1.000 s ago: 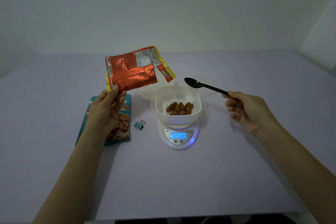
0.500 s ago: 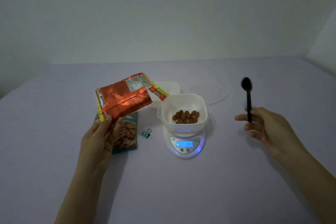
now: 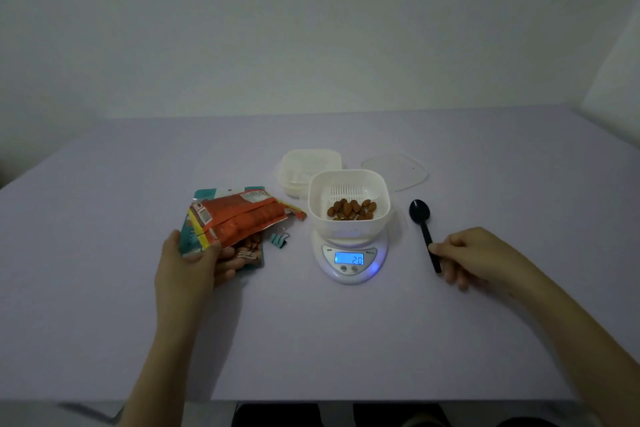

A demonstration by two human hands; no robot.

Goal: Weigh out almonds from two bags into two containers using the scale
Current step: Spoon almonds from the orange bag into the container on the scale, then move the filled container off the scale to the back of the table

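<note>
Left hand (image 3: 188,263) pinches the lower corner of a light, crinkly foil bag (image 3: 239,222) lying over a second bag (image 3: 250,248) — limp, best held by its sealed edge. Right hand (image 3: 485,256) curls round the handle of a thin, stiff plastic spoon (image 3: 424,229), apparently flat on the table (image 3: 311,340). Hard, smooth almonds (image 3: 351,209) sit in the slotted container (image 3: 348,184) on the scale (image 3: 349,270).

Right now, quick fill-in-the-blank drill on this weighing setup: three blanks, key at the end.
1. The almonds sit in the container on the scale, whose display reads ___.
2. The right hand holds the handle of the spoon, whose colour is ___.
3. The left hand grips the orange bag, which partly covers the other bag, coloured ___.

Missing words: 20; black; teal.
</note>
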